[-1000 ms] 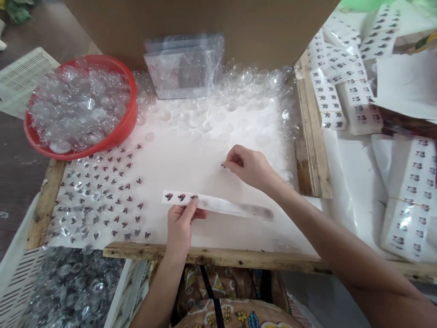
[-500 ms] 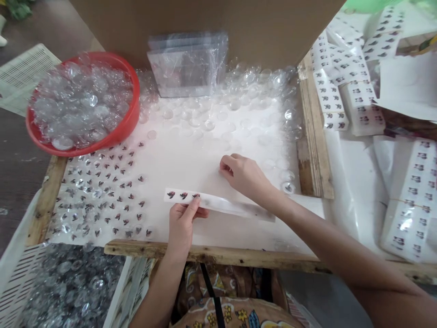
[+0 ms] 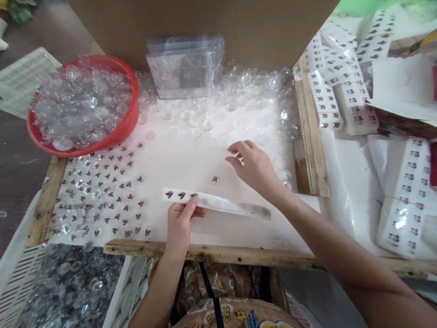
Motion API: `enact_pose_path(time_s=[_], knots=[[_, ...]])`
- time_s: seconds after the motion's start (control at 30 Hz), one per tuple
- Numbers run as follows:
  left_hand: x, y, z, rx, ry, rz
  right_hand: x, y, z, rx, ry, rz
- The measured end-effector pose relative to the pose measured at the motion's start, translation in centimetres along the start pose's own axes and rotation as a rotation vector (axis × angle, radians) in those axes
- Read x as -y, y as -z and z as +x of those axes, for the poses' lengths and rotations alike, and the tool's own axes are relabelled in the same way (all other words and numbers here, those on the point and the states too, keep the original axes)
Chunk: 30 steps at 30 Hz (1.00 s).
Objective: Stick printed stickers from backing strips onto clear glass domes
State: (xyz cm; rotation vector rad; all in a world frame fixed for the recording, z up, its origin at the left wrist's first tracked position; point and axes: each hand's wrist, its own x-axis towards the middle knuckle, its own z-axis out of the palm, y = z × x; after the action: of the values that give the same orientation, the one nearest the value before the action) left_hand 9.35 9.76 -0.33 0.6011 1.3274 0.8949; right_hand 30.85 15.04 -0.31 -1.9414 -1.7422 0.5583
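My left hand pinches a white sticker strip between thumb and fingers; a few dark-and-red printed figures show at its left end, and the rest is bare and shiny. Above the strip, my right hand hovers with thumb and fingertips apart, holding nothing visible. Just left of it, a clear disc with a printed figure lies on the white surface. Many similar discs with figures are spread at the left. Clear plain discs lie across the back.
A red basin full of clear pieces stands at the back left. Plastic-wrapped sheets lean on a cardboard box. Wooden strips edge the surface. Bundled sticker strips lie at right; a crate of clear pieces is lower left.
My right hand has moved slightly up and right, and its fingers have opened. A disc with a printed figure now shows on the white surface left of it. My left hand still holds the strip.
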Motion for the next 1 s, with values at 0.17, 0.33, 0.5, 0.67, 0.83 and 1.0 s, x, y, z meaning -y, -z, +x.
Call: enact_pose_path(time_s=[0.17, 0.33, 0.5, 0.67, 0.83, 1.0], knots=[[-0.1, -0.2, 0.0, 0.007, 0.017, 0.007, -2.6, -0.1, 1.8, -0.090, 0.038, -0.122], [-0.1, 0.0, 0.0, 0.019, 0.029, 0.002, -2.7, -0.7, 0.6, -0.079, 0.067, -0.113], [0.0, -0.1, 0.0, 0.015, 0.038, 0.002, -2.6, -0.4, -1.2, -0.014, 0.106, -0.072], [0.0, -0.1, -0.1, 0.042, 0.033, 0.037, -3.1, -0.3, -1.7, -0.047, 0.147, -0.112], [-0.1, 0.0, -0.2, 0.029, 0.017, 0.046, -2.7, 0.2, -1.4, 0.017, 0.094, -0.115], [-0.1, -0.1, -0.1, 0.030, 0.022, 0.048, -2.0, 0.5, -0.8, -0.086, 0.077, -0.152]])
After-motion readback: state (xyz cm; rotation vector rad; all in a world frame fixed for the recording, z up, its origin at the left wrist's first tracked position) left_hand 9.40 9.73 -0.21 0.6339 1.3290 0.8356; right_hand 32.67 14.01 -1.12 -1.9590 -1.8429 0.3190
